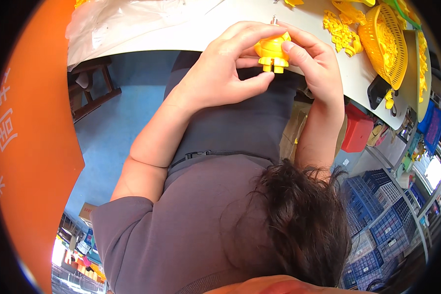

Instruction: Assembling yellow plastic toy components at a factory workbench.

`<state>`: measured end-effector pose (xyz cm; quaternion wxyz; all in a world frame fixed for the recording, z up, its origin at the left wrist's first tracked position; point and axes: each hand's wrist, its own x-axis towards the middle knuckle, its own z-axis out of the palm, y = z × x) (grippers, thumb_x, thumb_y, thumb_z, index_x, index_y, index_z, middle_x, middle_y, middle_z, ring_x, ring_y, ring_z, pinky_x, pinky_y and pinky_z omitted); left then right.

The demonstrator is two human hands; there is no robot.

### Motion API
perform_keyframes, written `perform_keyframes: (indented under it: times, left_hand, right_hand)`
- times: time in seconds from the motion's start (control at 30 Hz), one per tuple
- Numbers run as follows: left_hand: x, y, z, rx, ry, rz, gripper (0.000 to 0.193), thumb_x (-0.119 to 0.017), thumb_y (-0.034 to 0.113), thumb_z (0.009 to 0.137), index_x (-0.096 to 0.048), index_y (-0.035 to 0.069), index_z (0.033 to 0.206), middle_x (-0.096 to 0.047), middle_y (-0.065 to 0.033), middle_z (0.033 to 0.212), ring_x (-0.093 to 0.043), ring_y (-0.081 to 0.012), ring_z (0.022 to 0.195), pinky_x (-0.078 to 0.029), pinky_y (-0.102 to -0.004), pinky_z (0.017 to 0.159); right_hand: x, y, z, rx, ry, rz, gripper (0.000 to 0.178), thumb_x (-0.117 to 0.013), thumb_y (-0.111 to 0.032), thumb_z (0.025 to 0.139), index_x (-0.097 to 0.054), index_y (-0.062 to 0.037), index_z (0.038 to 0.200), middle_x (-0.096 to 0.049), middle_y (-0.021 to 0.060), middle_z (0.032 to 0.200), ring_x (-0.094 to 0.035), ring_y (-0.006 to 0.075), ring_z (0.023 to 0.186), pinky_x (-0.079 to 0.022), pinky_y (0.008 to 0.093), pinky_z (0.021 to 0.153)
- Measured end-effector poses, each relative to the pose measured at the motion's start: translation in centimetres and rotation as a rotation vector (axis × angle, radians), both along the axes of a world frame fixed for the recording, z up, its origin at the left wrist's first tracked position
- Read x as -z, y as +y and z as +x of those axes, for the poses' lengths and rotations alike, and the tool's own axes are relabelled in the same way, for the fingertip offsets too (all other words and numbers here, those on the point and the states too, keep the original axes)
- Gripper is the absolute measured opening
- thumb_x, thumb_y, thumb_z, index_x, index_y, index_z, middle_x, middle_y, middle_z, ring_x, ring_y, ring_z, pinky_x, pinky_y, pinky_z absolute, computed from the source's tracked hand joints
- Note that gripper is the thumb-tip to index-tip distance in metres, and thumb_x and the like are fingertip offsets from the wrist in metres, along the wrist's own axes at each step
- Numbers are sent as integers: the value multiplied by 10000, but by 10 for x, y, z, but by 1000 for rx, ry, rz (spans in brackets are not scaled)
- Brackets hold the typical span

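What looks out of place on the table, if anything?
Some yellow pieces lie loose on the white table beside the yellow basket, so they look spilled, though maybe they were put there. Another small yellow piece shows near a black object, away from that pile.

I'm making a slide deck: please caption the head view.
Left hand and right hand hold a yellow part near a white table, a yellow basket off to the right.

Workshop, small plastic parts.
You worked at a white table (199, 22) strewn with yellow plastic pieces (339, 30), beside a filled yellow basket (369, 40); stacked blue crates (390, 226) stood rightward.
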<state>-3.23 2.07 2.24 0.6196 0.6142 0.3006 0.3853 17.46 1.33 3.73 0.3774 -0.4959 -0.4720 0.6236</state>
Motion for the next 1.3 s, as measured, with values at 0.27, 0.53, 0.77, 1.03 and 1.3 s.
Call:
perform_keyframes:
  times: [0.27, 0.53, 0.77, 1.03, 1.3]
  left_hand:
    - [13, 1, 8, -219, 281, 493, 643, -658, -37, 734, -561, 81, 1359, -553, -144, 1261, -623, -249, 1084, -585, -336, 859]
    - [24, 1, 17, -399, 262, 670, 573, -674, -6, 754, -595, 43, 1320, -619, -168, 1178, -663, -256, 972, -599, -315, 785]
    - [30, -2, 23, -391, 240, 548, 545, -719, 13, 784, -607, 35, 1316, -676, -146, 1071, -687, -193, 898, -603, -261, 720]
    - [43, -1, 24, -492, 38, 90, 324, -670, 5, 873, -676, -11, 1197, -703, -96, 976, -667, -91, 816, -580, -227, 727]
    - [27, -1, 16, -345, -115, -398, 339, -638, 44, 925, -602, -132, 1213, -701, -173, 1083, -701, -151, 914, -574, -260, 834]
  right_hand:
    - [-2, -4, -11, -89, 9, 77, 471, -588, -79, 970, -476, 49, 1409, -556, 132, 1369, -594, 161, 1156, -489, 298, 970]
    - [-6, -15, -19, 77, 276, 46, 651, -664, 4, 906, -341, 89, 1464, -612, 166, 1241, -637, 186, 1103, -538, 297, 926]
    - [-10, -9, -11, 21, -61, -15, 687, -668, 60, 832, -377, 74, 1454, -592, 147, 1265, -645, 189, 1092, -533, 270, 915]
    - [-8, -11, -6, 208, -37, 103, 622, -704, 49, 808, -447, 110, 1371, -631, 148, 1191, -675, 150, 953, -552, 244, 854]
    - [-28, -19, 10, 247, -963, 190, 715, -879, -189, 721, -569, 7, 1334, -686, 61, 826, -613, 56, 696, -497, 221, 636]
